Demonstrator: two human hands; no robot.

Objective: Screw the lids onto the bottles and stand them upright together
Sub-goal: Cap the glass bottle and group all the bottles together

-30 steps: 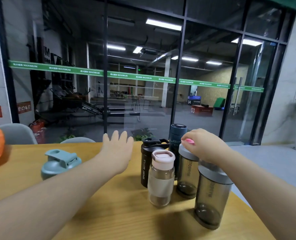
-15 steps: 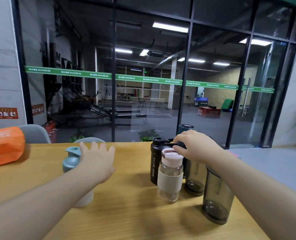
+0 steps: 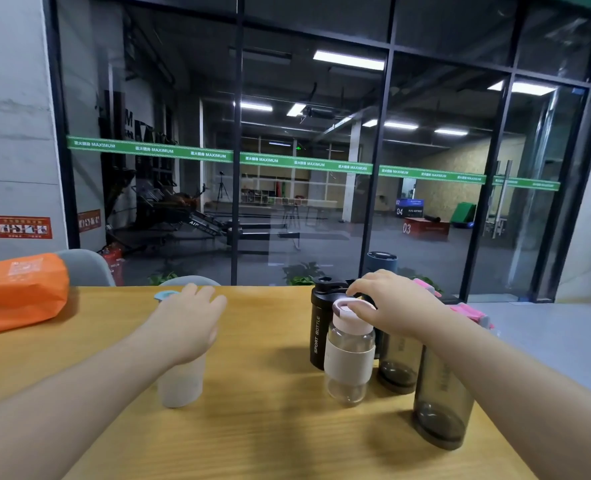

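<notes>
Left hand (image 3: 186,323) rests flat, fingers straight, atop the white bottle (image 3: 182,384); right hand (image 3: 396,306) pinches the pink-lidded bottle (image 3: 349,358), beside the black sport bottle (image 3: 319,327)

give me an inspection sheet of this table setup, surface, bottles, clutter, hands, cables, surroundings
Surface: wooden table.
Job's things: frosted bottle with blue lid stands apart on the left; black sport bottle, pink-lidded clear bottle, two smoky bottles and dark blue bottle grouped upright.
Clutter: orange bag.
Grippers: left hand open over the frosted bottle; right hand on the grouped lids, grip unclear.
Cables: nothing seen.
Surroundings: glass wall, gym beyond.
</notes>
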